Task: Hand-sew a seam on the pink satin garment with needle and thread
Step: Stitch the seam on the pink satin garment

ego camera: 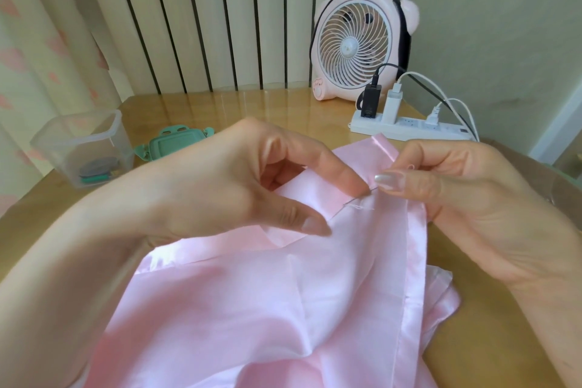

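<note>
The pink satin garment [267, 309] lies spread over the wooden table toward me, with a folded hem running up its right side. My left hand [239, 179] holds the fabric near the hem, thumb underneath and forefinger on top. My right hand [456, 198] pinches the hem from the right, thumb nail up. Between the two fingertips a thin needle [356, 200] lies slanted in the fabric, its upper end at my right thumb. A short bit of pale thread [362, 207] shows beside it.
A clear plastic box [85, 145] with sewing bits and its green lid [173, 145] stand at the back left. A pink desk fan [362, 38] and a white power strip [409, 127] with plugged chargers and cables sit at the back right.
</note>
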The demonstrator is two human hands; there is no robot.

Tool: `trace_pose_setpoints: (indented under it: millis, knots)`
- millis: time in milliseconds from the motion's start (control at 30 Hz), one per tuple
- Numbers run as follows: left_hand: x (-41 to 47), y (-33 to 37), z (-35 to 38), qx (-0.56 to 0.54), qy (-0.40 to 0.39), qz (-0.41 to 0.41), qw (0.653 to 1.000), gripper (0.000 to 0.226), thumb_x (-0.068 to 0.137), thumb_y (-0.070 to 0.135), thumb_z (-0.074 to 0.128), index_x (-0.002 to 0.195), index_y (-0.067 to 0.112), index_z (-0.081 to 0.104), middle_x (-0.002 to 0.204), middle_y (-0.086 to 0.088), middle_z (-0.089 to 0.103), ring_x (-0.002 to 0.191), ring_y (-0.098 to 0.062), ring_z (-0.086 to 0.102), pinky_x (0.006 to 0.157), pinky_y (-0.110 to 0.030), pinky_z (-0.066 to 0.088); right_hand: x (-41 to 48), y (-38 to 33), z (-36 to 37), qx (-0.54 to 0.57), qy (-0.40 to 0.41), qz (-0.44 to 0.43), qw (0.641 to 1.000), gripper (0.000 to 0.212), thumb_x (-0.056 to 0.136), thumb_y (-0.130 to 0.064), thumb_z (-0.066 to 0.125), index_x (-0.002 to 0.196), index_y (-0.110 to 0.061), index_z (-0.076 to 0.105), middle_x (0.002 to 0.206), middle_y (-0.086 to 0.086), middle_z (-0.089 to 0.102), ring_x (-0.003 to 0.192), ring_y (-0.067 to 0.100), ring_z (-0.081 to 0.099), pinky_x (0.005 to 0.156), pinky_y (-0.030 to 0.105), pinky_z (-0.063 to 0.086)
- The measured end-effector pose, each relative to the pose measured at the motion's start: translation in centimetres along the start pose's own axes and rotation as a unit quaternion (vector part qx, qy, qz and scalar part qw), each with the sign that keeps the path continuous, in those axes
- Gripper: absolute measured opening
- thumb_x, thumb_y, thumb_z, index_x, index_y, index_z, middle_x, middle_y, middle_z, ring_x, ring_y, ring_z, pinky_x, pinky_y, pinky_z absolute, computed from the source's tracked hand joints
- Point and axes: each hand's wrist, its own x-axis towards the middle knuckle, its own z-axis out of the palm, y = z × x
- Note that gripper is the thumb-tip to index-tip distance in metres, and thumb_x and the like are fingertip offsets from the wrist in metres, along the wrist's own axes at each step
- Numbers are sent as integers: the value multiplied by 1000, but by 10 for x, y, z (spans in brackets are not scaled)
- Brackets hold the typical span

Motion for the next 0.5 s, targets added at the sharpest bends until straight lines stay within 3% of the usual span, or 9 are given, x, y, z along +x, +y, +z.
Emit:
trace_pose_setpoints:
  millis: [133, 500]
  knots:
    - [1, 1, 1, -2, 8, -3, 1000, 53, 62, 49, 75, 105, 18, 70, 70, 22, 61, 61, 6, 55, 56, -1, 36, 0, -2, 0, 17, 13, 1, 1000, 22, 48, -32, 79, 56, -15, 67, 51, -1, 60, 44, 10, 50, 43, 20, 35]
    - [0, 3, 3, -39, 15, 10, 999, 46, 66, 33, 80, 106, 12, 69, 67, 24, 59, 60, 6, 56, 55, 0, 36, -2, -2, -2, -1, 16, -7, 1000, 38, 45, -44, 86, 60, -14, 68, 57, 7, 62, 52, 21, 48, 54, 30, 32]
